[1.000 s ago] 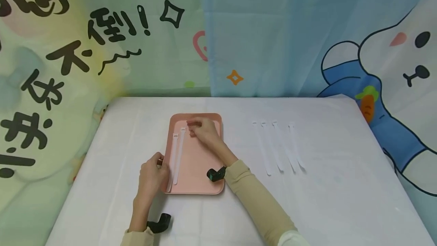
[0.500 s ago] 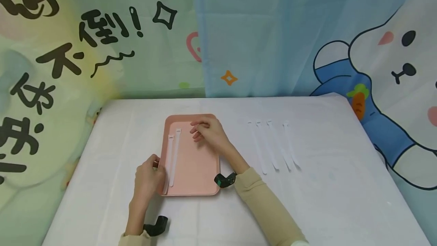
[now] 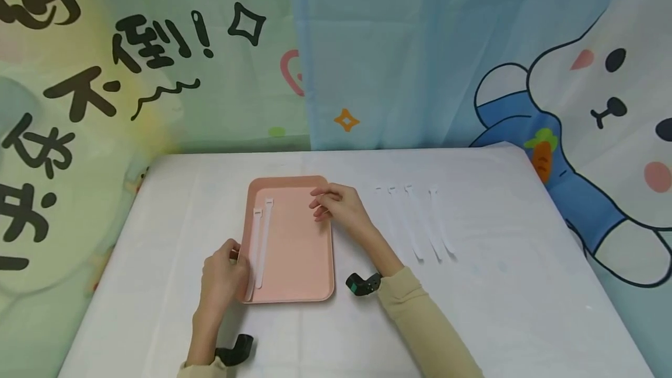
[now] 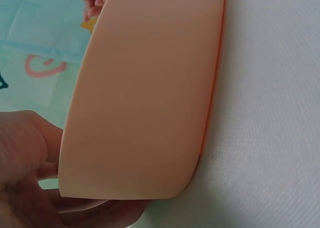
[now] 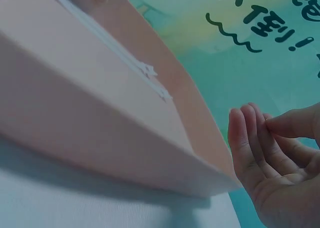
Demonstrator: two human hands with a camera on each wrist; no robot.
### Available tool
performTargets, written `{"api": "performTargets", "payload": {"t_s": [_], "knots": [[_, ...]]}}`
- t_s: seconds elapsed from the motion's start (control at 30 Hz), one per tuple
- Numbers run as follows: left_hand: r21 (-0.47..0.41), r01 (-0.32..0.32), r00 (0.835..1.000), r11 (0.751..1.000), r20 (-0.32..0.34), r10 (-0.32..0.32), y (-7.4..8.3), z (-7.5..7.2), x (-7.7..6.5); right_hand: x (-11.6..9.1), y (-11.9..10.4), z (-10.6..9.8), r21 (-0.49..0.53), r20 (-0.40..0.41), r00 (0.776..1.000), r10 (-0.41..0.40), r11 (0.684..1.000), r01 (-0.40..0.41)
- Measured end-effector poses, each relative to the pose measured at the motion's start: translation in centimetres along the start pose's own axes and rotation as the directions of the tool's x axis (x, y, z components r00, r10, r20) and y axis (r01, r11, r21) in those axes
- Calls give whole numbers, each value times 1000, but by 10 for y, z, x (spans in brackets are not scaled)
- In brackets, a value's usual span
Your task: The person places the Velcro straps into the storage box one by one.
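A pink rectangular tray (image 3: 294, 249) lies on the white table. My left hand (image 3: 223, 276) grips its left rim near the front corner; in the left wrist view the fingers (image 4: 95, 213) curl at the tray's wall (image 4: 140, 97). Inside the tray, toward its left side, two narrow white strips (image 3: 264, 249) with small slotted heads lie side by side. My right hand (image 3: 341, 206) hovers at the tray's right rim, fingers loosely bent. In the right wrist view, that hand (image 5: 280, 163) has its thumb close to the fingertips, and nothing shows between them.
Several similar white strips (image 3: 425, 226) lie in a row on the table (image 3: 504, 308), right of the tray, some with curled front ends. A printed cloth (image 3: 388, 63) hangs behind the table. A black wrist camera (image 3: 363, 284) sits on the right arm.
My right hand has moved right, from over the tray's back middle to its right rim. The left hand stays at the tray's left rim. The head view has shifted slightly.
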State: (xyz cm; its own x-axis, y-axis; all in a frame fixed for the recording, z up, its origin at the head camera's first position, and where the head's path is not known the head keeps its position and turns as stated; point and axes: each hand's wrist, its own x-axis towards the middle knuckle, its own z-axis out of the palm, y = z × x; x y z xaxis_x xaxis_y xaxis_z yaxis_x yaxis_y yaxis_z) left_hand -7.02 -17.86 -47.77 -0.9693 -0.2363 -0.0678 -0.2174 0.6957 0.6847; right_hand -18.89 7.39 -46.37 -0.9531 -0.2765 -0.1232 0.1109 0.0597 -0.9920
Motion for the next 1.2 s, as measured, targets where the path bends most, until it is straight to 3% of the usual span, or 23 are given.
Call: {"api": "performTargets", "payload": {"t_s": [0.73,1.2], "knots": [[-19,8,1000,1000,9,-7,-1,0,-1,-9,18,-46,-43,-118,991,58,997,-64],[-13,8,1000,1000,2,-8,0,1,-2,-9,26,-76,-112,-283,957,67,988,-102]]}}
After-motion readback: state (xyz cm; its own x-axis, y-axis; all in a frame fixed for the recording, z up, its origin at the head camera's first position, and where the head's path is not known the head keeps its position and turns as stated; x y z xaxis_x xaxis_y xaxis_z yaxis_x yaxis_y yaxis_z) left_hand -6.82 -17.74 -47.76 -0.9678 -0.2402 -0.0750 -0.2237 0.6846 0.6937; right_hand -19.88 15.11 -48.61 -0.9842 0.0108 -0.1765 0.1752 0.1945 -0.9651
